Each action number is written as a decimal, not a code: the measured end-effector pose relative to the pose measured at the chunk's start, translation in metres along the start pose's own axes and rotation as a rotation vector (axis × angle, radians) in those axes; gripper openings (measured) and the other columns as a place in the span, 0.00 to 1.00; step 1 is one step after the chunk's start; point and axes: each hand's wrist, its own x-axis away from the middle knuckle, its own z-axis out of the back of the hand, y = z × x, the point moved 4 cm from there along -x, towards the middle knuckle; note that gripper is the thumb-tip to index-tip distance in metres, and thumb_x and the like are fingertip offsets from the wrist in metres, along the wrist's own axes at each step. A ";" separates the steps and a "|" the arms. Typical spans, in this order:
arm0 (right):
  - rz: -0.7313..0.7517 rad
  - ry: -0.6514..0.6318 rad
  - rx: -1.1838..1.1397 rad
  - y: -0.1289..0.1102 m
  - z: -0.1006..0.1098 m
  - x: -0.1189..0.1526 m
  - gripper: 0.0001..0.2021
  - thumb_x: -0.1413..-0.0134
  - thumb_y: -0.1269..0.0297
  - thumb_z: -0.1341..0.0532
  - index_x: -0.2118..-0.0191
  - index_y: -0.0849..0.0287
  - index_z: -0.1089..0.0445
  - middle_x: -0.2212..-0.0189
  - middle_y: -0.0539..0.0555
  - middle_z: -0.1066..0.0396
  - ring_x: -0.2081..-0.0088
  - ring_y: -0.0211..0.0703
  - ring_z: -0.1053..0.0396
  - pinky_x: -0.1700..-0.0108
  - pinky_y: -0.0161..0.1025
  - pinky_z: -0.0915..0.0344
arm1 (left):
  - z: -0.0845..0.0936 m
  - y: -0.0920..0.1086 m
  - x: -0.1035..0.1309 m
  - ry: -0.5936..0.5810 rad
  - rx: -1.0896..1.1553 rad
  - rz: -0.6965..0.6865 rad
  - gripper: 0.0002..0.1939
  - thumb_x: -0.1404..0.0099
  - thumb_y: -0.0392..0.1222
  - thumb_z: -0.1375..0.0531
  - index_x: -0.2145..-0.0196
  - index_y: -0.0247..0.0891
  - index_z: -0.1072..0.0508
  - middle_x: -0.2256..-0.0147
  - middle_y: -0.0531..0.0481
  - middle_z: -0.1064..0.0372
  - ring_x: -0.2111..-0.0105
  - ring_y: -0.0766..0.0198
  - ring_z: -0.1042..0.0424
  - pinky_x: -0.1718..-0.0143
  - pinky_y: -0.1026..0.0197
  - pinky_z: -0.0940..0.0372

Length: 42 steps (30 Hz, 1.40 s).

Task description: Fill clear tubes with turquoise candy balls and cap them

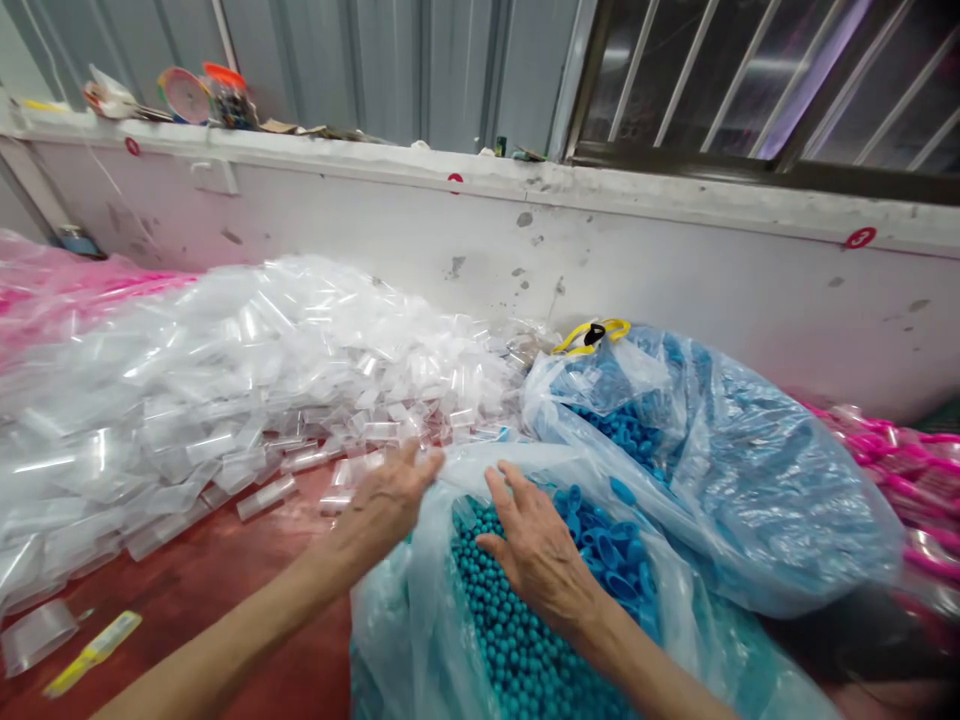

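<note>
Open clear plastic bag (420, 600) of small teal round beads (510, 640) nearest camera, on red worktop (247, 580). Right hand (544, 555) flat on beads, fingers spread, holding nothing. Left hand (386, 500) at bag's left rim, fingers loosely extended, gripping nothing clearly. Risk: rim sags, beads spill left into heap of clear plastic tubes (225, 380).

Two bare forearms enter from the bottom edge, no sleeves in view on either. Left hand (386, 505): bare, no glove, no ring or watch showing; its fingertips are blurred. Right hand (541, 555): bare too, no glove, knuckles and tendons standing out on its back, skin creased at the wrist. Nails short and unpainted where they can be made out. Nothing worn at either wrist.
</note>
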 end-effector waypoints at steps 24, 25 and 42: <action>-0.203 -0.090 0.178 0.055 0.024 0.048 0.24 0.50 0.71 0.45 0.45 0.62 0.46 0.47 0.64 0.42 0.48 0.54 0.43 0.51 0.51 0.43 | -0.068 0.104 -0.015 -0.214 0.103 -0.139 0.08 0.40 0.39 0.50 0.67 0.38 0.32 0.67 0.48 0.34 0.63 0.59 0.36 0.62 0.60 0.44; -0.178 -0.142 0.183 0.050 0.020 0.045 0.23 0.49 0.72 0.45 0.46 0.62 0.44 0.50 0.63 0.38 0.50 0.53 0.40 0.53 0.48 0.41 | -0.067 0.108 -0.012 -0.223 0.126 -0.184 0.08 0.40 0.39 0.50 0.66 0.38 0.32 0.67 0.48 0.33 0.63 0.60 0.36 0.62 0.61 0.44; -0.100 -0.325 0.016 0.044 -0.012 0.005 0.09 0.47 0.67 0.45 0.59 0.60 0.36 0.60 0.56 0.34 0.58 0.45 0.36 0.58 0.38 0.41 | -0.062 0.071 0.012 -0.319 -0.239 -0.001 0.19 0.38 0.33 0.55 0.52 0.37 0.36 0.54 0.42 0.35 0.54 0.54 0.36 0.56 0.54 0.41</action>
